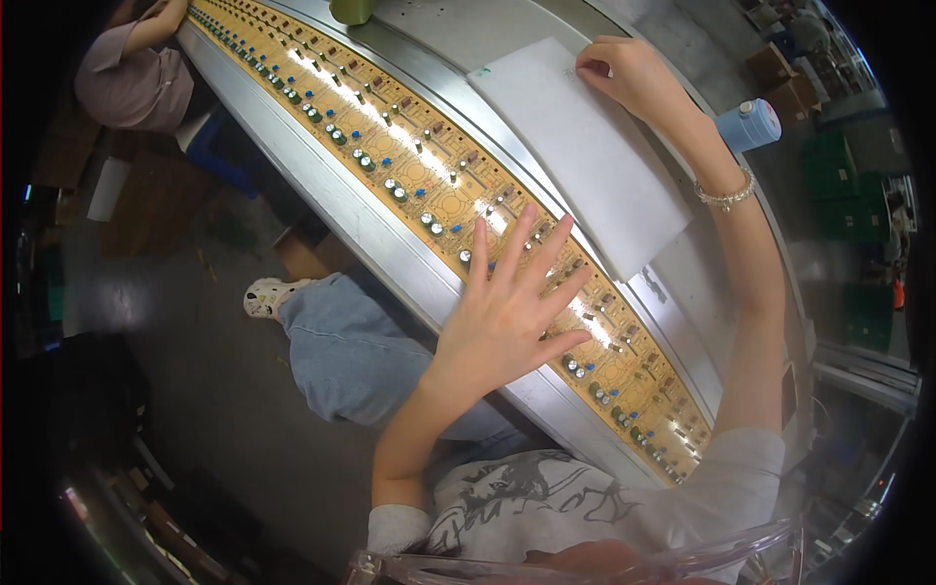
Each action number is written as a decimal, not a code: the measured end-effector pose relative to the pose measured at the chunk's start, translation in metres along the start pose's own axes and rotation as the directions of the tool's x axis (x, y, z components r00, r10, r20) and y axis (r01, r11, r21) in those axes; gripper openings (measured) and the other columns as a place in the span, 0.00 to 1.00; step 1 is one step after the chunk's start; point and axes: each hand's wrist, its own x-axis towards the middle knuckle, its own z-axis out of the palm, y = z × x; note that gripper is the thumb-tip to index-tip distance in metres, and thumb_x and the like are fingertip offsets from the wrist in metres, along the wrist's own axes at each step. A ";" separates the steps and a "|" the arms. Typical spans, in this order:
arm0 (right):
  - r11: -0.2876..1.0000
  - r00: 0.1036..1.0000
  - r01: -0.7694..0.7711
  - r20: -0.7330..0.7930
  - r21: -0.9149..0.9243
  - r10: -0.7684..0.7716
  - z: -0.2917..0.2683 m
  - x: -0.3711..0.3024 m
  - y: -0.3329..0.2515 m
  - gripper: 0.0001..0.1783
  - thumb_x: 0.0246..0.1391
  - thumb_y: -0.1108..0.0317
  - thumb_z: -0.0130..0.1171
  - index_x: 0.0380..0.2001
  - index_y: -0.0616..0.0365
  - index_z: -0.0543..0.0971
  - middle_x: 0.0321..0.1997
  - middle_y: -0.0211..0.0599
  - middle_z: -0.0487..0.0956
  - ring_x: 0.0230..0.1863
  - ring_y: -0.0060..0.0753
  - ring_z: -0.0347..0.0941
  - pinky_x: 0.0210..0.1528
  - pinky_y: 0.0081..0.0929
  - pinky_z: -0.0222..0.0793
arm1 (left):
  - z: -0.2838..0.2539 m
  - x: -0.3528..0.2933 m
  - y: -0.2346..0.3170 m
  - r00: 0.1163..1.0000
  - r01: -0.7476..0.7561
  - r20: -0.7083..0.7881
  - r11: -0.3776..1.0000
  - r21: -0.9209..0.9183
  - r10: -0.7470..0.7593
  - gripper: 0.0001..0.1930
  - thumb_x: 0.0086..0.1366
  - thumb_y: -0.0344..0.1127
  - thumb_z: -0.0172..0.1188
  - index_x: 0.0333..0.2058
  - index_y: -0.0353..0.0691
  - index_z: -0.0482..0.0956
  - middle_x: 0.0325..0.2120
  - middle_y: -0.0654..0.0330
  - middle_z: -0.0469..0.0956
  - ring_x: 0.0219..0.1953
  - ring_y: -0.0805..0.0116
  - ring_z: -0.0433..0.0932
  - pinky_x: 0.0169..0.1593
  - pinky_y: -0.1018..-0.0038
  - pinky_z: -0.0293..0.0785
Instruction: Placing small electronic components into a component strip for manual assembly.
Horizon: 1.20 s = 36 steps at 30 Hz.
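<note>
My left hand [502, 317] is spread flat with fingers apart over a long row of yellow-brown circuit boards [429, 175]. These boards carry green-sleeved capacitors, small blue parts and other small components. Whether the fingertips touch the board or hover just above it, I cannot tell. Over the far end of a white foam sheet [595, 156], my right hand [629, 78] is closed with thumb and fingertips pinched together. Anything between those fingers is too small or hidden to name. A few tiny marks or bits show on the foam beside them.
The boards lie along a metal rail [322, 205]. Beyond my right forearm stands a blue bottle [749, 125]. A green container [351, 10] is at the far edge. Another person [136, 78] works at the far left end. Green crates [843, 185] and cardboard boxes [780, 73] are farther right.
</note>
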 end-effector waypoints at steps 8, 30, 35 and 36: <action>0.974 0.971 0.220 -0.085 -0.056 -0.224 -0.018 -0.030 -0.024 0.07 0.47 0.77 0.62 0.31 0.58 0.76 0.30 0.31 0.75 0.28 0.29 0.70 0.34 0.24 0.67 | 0.006 -0.002 -0.004 0.991 0.109 -0.080 0.994 -0.023 -0.110 0.23 0.60 0.46 0.58 0.51 0.40 0.74 0.64 0.41 0.57 0.69 0.39 0.48 0.66 0.38 0.43; 0.897 0.932 0.221 0.187 0.383 -0.310 -0.015 -0.114 -0.088 0.06 0.46 0.73 0.66 0.25 0.54 0.77 0.31 0.26 0.70 0.33 0.25 0.65 0.46 0.22 0.61 | 0.010 -0.005 0.004 0.970 0.197 -0.144 0.980 -0.005 -0.196 0.20 0.58 0.31 0.56 0.50 0.35 0.73 0.62 0.40 0.58 0.67 0.39 0.53 0.66 0.39 0.45; 0.910 0.927 0.264 0.176 0.319 -0.331 -0.019 -0.116 -0.091 0.06 0.46 0.72 0.65 0.26 0.54 0.76 0.31 0.27 0.70 0.34 0.26 0.65 0.47 0.22 0.60 | 0.011 -0.004 0.005 0.968 0.198 -0.161 0.980 0.003 -0.195 0.20 0.58 0.31 0.56 0.50 0.35 0.73 0.62 0.40 0.59 0.67 0.39 0.53 0.66 0.39 0.46; 0.912 0.918 0.312 0.164 0.268 -0.362 -0.020 -0.117 -0.092 0.06 0.46 0.72 0.65 0.26 0.54 0.76 0.32 0.27 0.70 0.34 0.26 0.65 0.47 0.23 0.60 | 0.010 -0.004 0.006 0.968 0.196 -0.158 0.981 0.003 -0.193 0.20 0.58 0.31 0.56 0.50 0.35 0.73 0.62 0.40 0.59 0.67 0.39 0.53 0.66 0.40 0.46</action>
